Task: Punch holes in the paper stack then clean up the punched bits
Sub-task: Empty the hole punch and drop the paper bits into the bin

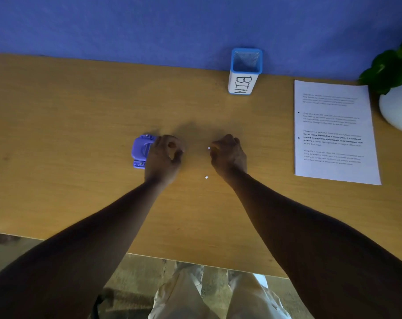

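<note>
A purple hole punch (140, 151) sits on the wooden desk (80, 134), left of centre. My left hand (164, 157) rests against its right side, fingers curled, with thumb and forefinger closed in a ring; nothing shows between them. My right hand (228, 154) is curled, its fingertips pinched at a small white punched bit (209, 148). A second white bit (206, 177) lies loose on the desk just below. The paper stack (333, 134) lies flat at the right, with two punched holes along its left edge.
A blue mesh cup labelled BIN (244, 72) stands at the back against the blue partition. A leafy plant in a white pot (397, 107) stands at the far right, beside the paper. The desk's front edge runs just above my knees.
</note>
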`<state>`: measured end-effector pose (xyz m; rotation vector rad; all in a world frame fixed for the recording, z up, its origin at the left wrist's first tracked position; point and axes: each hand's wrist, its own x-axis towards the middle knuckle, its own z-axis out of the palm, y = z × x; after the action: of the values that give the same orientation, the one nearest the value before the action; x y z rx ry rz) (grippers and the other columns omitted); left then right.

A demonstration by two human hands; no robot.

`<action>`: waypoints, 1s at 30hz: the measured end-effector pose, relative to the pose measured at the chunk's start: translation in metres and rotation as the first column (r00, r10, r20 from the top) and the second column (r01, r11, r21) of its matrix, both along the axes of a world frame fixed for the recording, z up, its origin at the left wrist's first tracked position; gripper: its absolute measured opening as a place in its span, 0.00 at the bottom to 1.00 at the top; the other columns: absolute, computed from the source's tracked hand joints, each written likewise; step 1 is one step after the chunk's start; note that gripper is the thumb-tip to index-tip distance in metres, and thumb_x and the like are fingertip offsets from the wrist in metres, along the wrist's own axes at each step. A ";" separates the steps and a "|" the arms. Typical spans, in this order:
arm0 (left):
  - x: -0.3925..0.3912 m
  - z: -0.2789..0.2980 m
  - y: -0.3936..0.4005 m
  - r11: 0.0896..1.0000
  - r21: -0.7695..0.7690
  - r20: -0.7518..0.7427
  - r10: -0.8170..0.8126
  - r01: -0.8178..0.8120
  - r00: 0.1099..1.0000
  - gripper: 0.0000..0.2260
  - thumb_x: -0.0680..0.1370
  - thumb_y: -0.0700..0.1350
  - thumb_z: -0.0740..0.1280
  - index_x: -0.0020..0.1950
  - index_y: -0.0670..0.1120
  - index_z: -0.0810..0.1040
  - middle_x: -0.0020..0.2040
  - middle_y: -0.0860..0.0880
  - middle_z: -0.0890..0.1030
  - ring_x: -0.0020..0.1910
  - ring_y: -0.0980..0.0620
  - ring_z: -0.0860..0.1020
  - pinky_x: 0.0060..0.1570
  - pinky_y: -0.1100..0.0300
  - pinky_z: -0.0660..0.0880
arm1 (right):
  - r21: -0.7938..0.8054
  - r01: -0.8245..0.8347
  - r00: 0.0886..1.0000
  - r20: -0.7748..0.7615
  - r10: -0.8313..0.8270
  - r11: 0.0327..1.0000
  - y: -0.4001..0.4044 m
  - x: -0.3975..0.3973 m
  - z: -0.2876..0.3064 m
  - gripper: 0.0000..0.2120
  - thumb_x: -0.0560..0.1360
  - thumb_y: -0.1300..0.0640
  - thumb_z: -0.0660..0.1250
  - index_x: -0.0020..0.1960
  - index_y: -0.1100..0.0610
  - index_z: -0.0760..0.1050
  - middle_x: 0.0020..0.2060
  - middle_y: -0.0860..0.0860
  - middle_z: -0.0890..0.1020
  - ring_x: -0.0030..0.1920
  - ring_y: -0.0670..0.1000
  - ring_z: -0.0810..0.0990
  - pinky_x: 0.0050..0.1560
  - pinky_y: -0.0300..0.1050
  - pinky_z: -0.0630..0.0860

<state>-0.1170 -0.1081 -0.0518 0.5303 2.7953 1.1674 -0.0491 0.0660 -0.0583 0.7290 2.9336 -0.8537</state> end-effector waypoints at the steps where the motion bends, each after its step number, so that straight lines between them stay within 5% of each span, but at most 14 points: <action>1: 0.005 0.000 0.004 0.999 -0.006 0.048 -0.035 0.035 0.998 0.04 0.75 0.43 0.70 0.47 0.52 0.77 0.46 0.58 0.77 0.43 0.62 0.75 0.45 0.58 0.74 | -0.006 0.000 1.000 0.002 0.000 1.000 0.000 -0.002 0.000 0.07 0.76 0.56 0.67 0.52 0.54 0.82 0.54 0.52 0.76 0.58 0.54 0.72 0.44 0.44 0.72; 6: 0.025 -0.006 0.013 0.980 -0.023 0.227 -0.188 0.198 0.956 0.05 0.77 0.43 0.71 0.50 0.52 0.82 0.50 0.54 0.80 0.47 0.55 0.78 0.49 0.59 0.76 | -0.051 0.014 0.999 0.047 -0.012 0.999 0.002 -0.010 0.001 0.10 0.77 0.53 0.67 0.58 0.50 0.81 0.55 0.50 0.76 0.58 0.51 0.75 0.50 0.43 0.72; 12: 0.039 -0.007 0.012 0.977 -0.014 0.234 -0.204 0.213 0.951 0.04 0.77 0.44 0.71 0.51 0.51 0.83 0.50 0.54 0.80 0.47 0.58 0.76 0.46 0.72 0.70 | -0.120 0.083 0.991 0.117 -0.069 0.989 0.004 -0.018 0.003 0.09 0.77 0.53 0.67 0.56 0.51 0.81 0.55 0.51 0.76 0.54 0.52 0.78 0.51 0.42 0.72; 19: 0.045 -0.008 0.007 0.966 -0.042 0.186 -0.243 0.255 0.952 0.09 0.74 0.46 0.74 0.54 0.50 0.83 0.49 0.53 0.79 0.50 0.54 0.77 0.52 0.57 0.76 | 0.050 -0.094 0.982 0.170 0.085 0.994 -0.006 -0.021 0.008 0.11 0.76 0.58 0.66 0.58 0.58 0.78 0.57 0.54 0.75 0.58 0.54 0.72 0.56 0.52 0.76; 30: 0.048 -0.006 0.011 0.944 -0.140 0.092 -0.288 0.299 0.953 0.11 0.69 0.54 0.77 0.49 0.53 0.85 0.47 0.57 0.79 0.48 0.57 0.77 0.49 0.55 0.77 | -0.131 -0.114 0.984 0.119 0.130 0.985 0.011 -0.016 0.005 0.04 0.75 0.63 0.66 0.48 0.57 0.79 0.53 0.54 0.76 0.56 0.54 0.74 0.55 0.49 0.75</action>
<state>-0.0691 -0.0968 -0.0576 0.8387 2.6004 0.8863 -0.0651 0.0767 -0.0535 0.5668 2.7518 -0.9314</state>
